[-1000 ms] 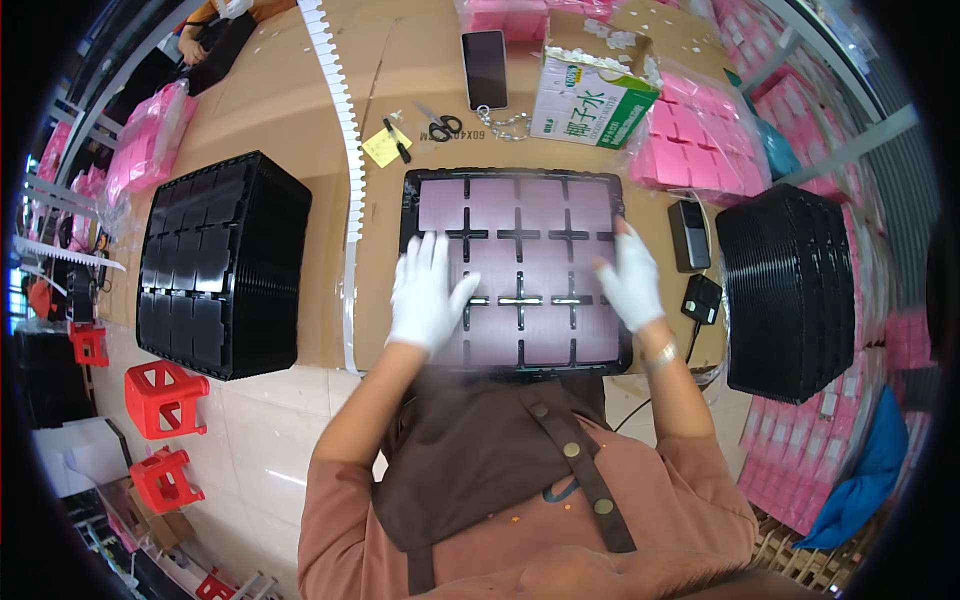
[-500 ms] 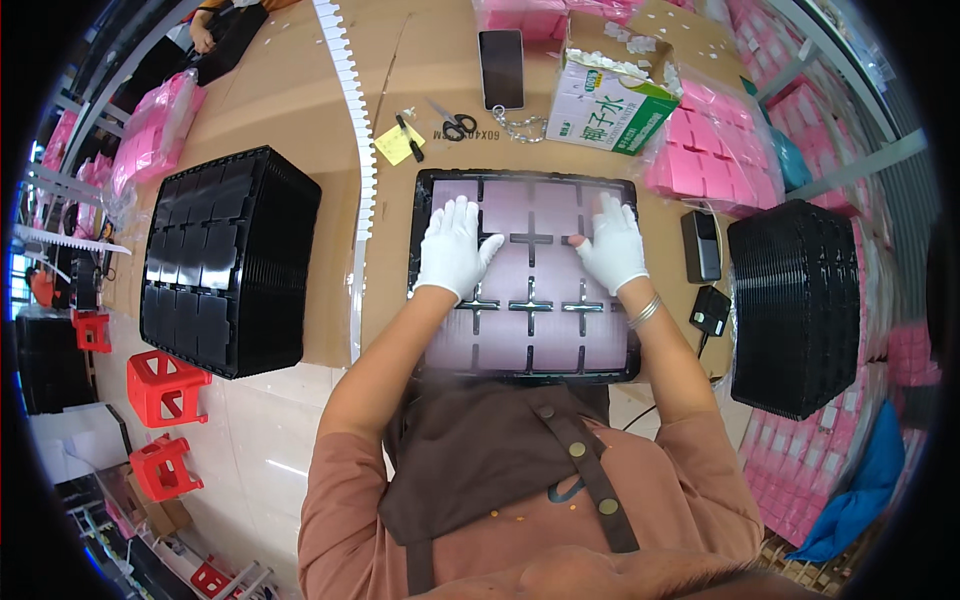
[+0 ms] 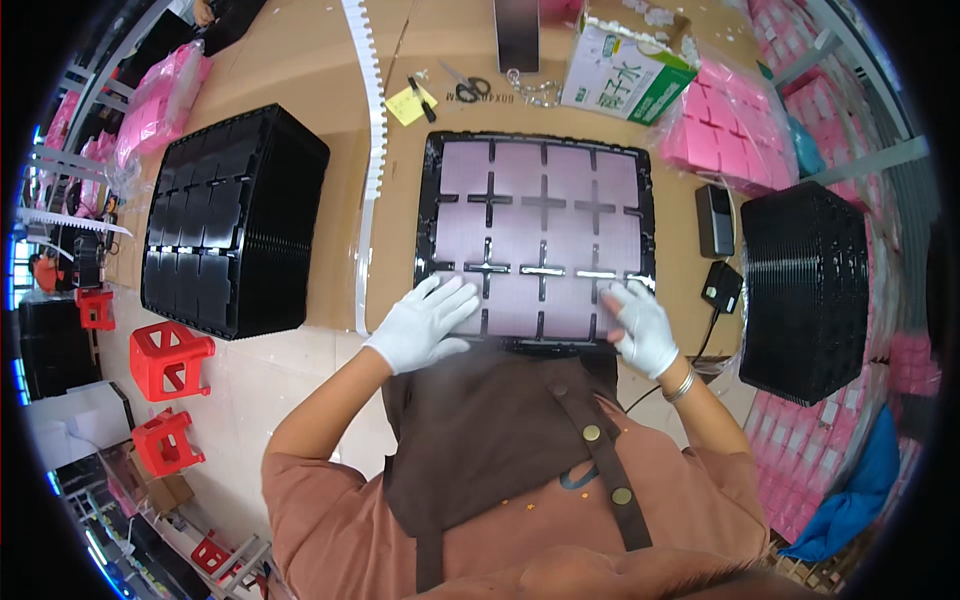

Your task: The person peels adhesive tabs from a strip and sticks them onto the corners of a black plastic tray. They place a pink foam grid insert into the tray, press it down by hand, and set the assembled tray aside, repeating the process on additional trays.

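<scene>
In front of me lies a black plastic tray [image 3: 427, 205], with pale purple sheet-like panels [image 3: 517, 230] showing between its cross-shaped black dividers. My left hand [image 3: 425, 322], in a white glove, rests at the tray's near left corner, fingers stretched over the edge and onto a panel. At the near right corner is my right hand [image 3: 642, 330], also gloved in white, its fingers apart and slightly bent at the rim; the thumb side looks bare and a little blurred. Neither hand grasps anything.
Stacks of black trays stand at left [image 3: 240, 220] and right [image 3: 805, 295]. Beyond the tray lie scissors [image 3: 468, 88], a yellow note [image 3: 406, 106], a dark phone [image 3: 517, 40], a carton [image 3: 625, 75] and pink bagged trays [image 3: 725, 135]. A black adapter [image 3: 721, 287] sits to the right.
Both hands have slid from the far part of the tray back toward me, to its near corners. The view has shifted a little, so the table things appear higher.
</scene>
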### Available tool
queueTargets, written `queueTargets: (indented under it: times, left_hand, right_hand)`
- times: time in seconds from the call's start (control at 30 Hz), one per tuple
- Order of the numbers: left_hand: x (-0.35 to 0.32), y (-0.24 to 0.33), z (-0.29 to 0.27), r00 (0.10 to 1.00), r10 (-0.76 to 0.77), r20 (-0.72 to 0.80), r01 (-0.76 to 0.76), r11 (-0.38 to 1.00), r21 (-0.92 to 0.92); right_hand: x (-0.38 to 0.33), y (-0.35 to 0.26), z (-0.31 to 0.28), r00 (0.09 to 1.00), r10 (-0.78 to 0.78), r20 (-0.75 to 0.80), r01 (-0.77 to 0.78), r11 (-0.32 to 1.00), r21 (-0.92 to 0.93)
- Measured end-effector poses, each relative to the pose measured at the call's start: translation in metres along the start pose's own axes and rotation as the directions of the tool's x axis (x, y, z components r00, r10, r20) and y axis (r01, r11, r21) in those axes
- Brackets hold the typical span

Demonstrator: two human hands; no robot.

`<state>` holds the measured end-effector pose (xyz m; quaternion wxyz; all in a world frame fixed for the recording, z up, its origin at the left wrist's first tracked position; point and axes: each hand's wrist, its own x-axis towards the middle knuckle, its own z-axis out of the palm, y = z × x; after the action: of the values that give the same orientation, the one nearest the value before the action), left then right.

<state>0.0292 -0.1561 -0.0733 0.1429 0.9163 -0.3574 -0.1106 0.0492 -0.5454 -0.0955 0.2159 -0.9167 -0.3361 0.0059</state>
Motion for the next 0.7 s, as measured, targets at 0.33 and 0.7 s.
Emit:
queueTargets:
  times: [0.33, 0.7]
  left_hand:
    - [-0.021, 0.025, 0.0, 0.998, -0.021, -0.052, 0.024, 0.997, 0.074]
    - [-0.004, 0.012, 0.021, 0.621, -0.766, -0.165, 0.667, 0.627, -0.402]
  right_hand:
    - [-0.022, -0.012, -0.018, 0.997, -0.002, 0.079, 0.001, 1.0, 0.012]
    - [-0.013, 0.024, 0.003, 0.667, 0.737, -0.112, -0.691, 0.668, 0.278]
